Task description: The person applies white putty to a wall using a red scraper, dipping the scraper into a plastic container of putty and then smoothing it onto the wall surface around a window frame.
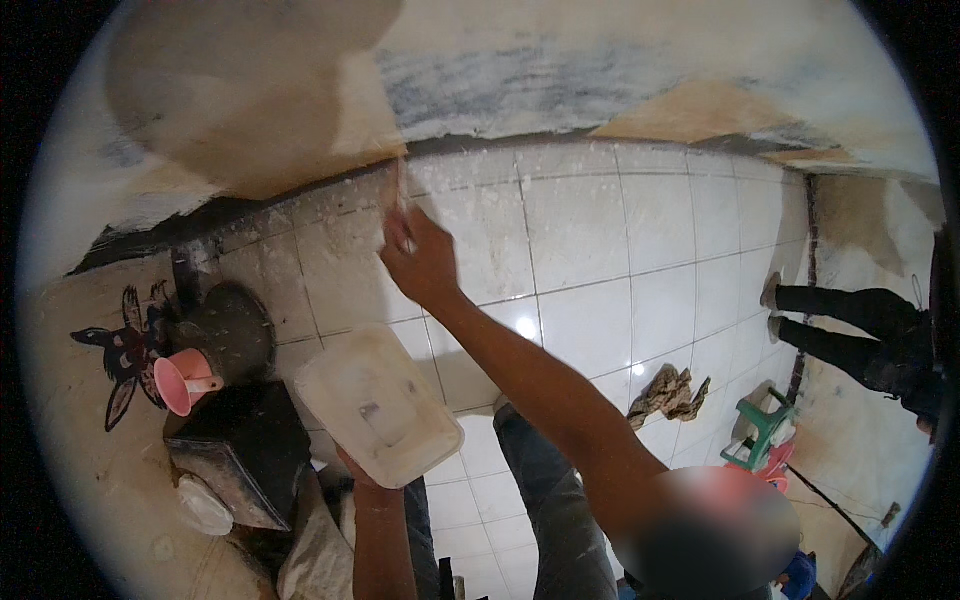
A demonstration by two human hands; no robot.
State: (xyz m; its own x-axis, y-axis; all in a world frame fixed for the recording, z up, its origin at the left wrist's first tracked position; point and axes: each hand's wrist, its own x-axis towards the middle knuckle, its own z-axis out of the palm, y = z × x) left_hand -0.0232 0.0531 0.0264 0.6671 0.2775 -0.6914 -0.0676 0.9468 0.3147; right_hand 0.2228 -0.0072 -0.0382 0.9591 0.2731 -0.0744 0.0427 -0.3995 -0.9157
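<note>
My right hand (420, 255) is raised at the centre, fingers closed on the handle of a thin brush or similar tool (398, 180), blurred, its far end against the lower part of the patchy cream, tan and grey wall (490, 80). My left hand (375, 475), at the bottom, holds a pale rectangular plastic tub (345, 385) with some whitish residue and a small darker patch inside; its fingers are mostly hidden under the tub. The tub is below and left of my right hand, over the white tiled floor (575, 230) spotted with white specks along the wall.
Left: a pink mug (180, 395), dark bucket (235, 320), black box (240, 450), pale lid (205, 505), cut-out animal figure (125, 355). Right: crumpled brown cloth (665, 400), green stool (765, 430), a person in dark trousers (850, 340) standing by the side wall. A blurred area covers the lower right.
</note>
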